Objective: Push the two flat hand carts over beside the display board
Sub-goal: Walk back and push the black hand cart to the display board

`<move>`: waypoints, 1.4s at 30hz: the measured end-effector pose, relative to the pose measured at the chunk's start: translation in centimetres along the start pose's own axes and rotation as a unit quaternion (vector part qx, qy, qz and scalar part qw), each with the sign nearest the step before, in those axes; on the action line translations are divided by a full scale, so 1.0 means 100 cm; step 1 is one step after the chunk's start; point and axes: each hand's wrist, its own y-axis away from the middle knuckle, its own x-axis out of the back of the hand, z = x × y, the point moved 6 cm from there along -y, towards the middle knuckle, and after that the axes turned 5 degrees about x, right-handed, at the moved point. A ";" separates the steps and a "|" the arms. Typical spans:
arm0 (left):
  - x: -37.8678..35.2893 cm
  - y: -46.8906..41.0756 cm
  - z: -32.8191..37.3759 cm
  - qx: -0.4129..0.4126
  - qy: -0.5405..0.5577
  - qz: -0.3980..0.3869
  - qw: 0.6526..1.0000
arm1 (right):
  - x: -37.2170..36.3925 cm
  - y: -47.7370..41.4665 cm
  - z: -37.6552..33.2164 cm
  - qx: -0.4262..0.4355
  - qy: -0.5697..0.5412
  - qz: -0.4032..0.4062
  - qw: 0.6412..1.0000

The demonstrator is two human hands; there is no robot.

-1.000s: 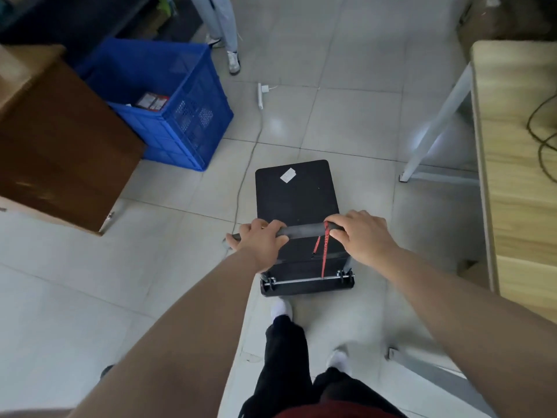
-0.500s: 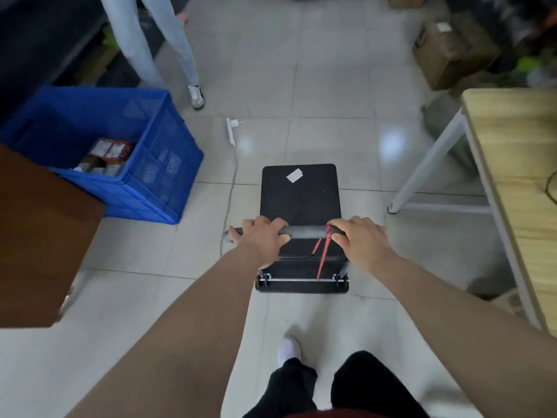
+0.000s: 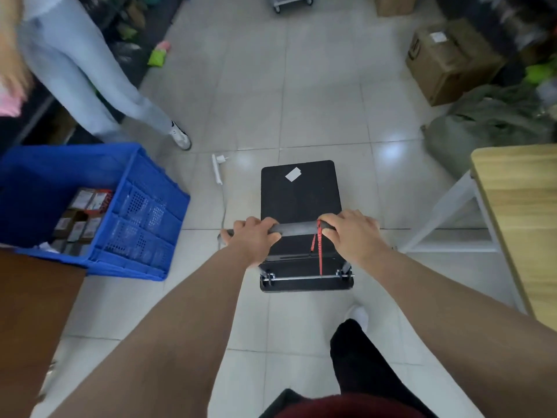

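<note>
A flat hand cart with a black deck (image 3: 300, 194) and a white sticker stands on the tiled floor right in front of me. Its dark handle bar (image 3: 298, 229) runs crosswise, with a red strap hanging from it. My left hand (image 3: 253, 238) is closed around the bar's left end and my right hand (image 3: 351, 233) around its right end. A second cart (image 3: 291, 2), grey with small wheels, shows only partly at the top edge, far ahead. No display board is in view.
A blue crate (image 3: 99, 206) holding small boxes sits to the left, beside a brown cabinet (image 3: 33, 321). A person in light jeans (image 3: 90, 82) stands at far left. A white power strip (image 3: 217, 168) and cable lie left of the cart. Wooden table (image 3: 521, 212) right; cardboard box (image 3: 446, 58) and green bag beyond.
I have walked forward with the cart, both hands staying on the bar. The crate and cabinet have slid back on the left, and the far cart and the standing person have come into view.
</note>
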 end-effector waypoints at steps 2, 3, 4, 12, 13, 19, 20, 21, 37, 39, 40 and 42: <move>0.017 -0.026 0.011 0.011 0.013 0.000 1.000 | 0.013 -0.029 0.014 0.006 -0.004 -0.010 1.000; 0.028 -0.041 0.019 0.016 0.021 0.003 1.000 | 0.022 -0.046 0.022 0.011 -0.005 -0.016 1.000; 0.037 -0.055 0.026 0.019 0.028 0.006 0.999 | 0.030 -0.062 0.031 0.015 -0.011 -0.021 1.000; 0.100 -0.159 0.071 0.022 0.053 0.016 0.998 | 0.074 -0.180 0.086 0.014 0.010 -0.020 1.000; 0.110 -0.172 0.073 0.020 0.053 0.013 0.998 | 0.079 -0.196 0.089 0.014 0.004 -0.025 1.000; 0.169 -0.272 0.070 0.008 0.031 0.015 0.999 | 0.100 -0.305 0.102 -0.002 -0.004 -0.016 1.000; 0.181 -0.291 0.070 0.002 0.029 0.017 0.999 | 0.105 -0.325 0.103 -0.002 -0.003 -0.014 1.000; 0.193 -0.310 0.070 0.000 0.032 0.014 0.999 | 0.111 -0.345 0.105 -0.003 -0.002 -0.017 1.000; 0.354 -0.579 0.121 -0.025 0.009 0.024 0.999 | 0.203 -0.623 0.181 -0.014 -0.009 -0.021 1.000; 0.375 -0.611 0.128 -0.013 0.011 0.028 0.999 | 0.215 -0.661 0.193 -0.009 -0.012 -0.021 1.000; 0.385 -0.626 0.132 -0.005 0.014 0.025 1.000 | 0.220 -0.681 0.199 -0.009 -0.015 -0.028 0.999; 0.403 -0.656 0.138 0.009 0.011 0.015 1.000 | 0.228 -0.717 0.209 -0.013 -0.025 -0.040 0.999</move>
